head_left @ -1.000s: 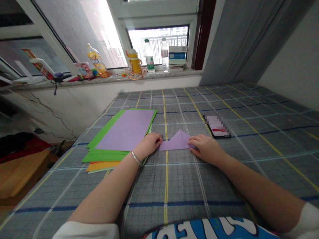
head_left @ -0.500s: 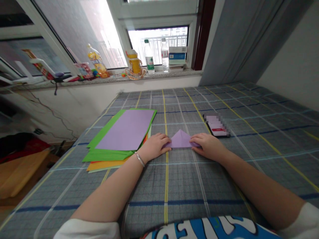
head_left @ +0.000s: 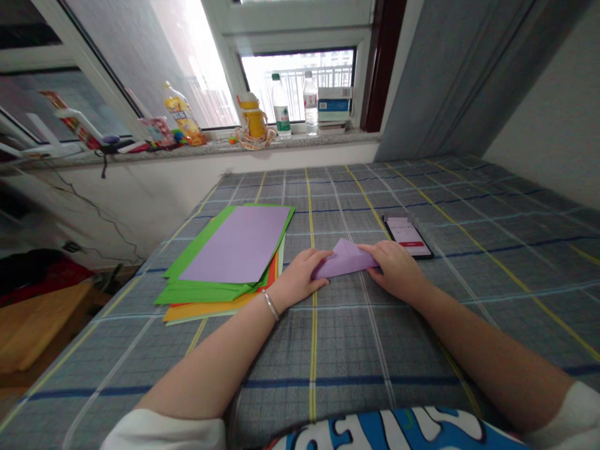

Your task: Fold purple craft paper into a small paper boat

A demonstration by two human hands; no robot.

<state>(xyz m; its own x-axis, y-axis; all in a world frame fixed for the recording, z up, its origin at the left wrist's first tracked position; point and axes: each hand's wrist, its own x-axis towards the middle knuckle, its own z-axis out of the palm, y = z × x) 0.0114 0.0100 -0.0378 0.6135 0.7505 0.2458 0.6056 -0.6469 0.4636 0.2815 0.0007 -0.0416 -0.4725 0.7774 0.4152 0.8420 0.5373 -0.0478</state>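
on the windowsill (head_left: 218,145) stand a green-capped bottle (head_left: 282,109), a white-capped bottle (head_left: 310,103), a leaning orange-labelled bottle (head_left: 182,117) and a yellow cup (head_left: 254,120); the two capped ones are see-through, but whether they hold liquid i can't fairly say at this distance, and the cup's inside is out of sight. the folded purple paper (head_left: 345,260) is between the hands on the checked cloth (head_left: 347,350), right of the paper stack (head_left: 239,244) and near the phone (head_left: 409,240). the left hand (head_left: 300,276) pinches its left end between thumb and fingers; the right hand (head_left: 397,267) pinches its right end the same way.

a second ago the paper lay with its lower edge nearly level and its left strip bare; now it slants, right end higher, and the left hand has come rightward onto it. the stack and phone have stayed put.

both ends of the folded paper are hidden under fingers, part of the phone screen is pixelated, and the sleeves (head_left: 164,431) are cut off below.
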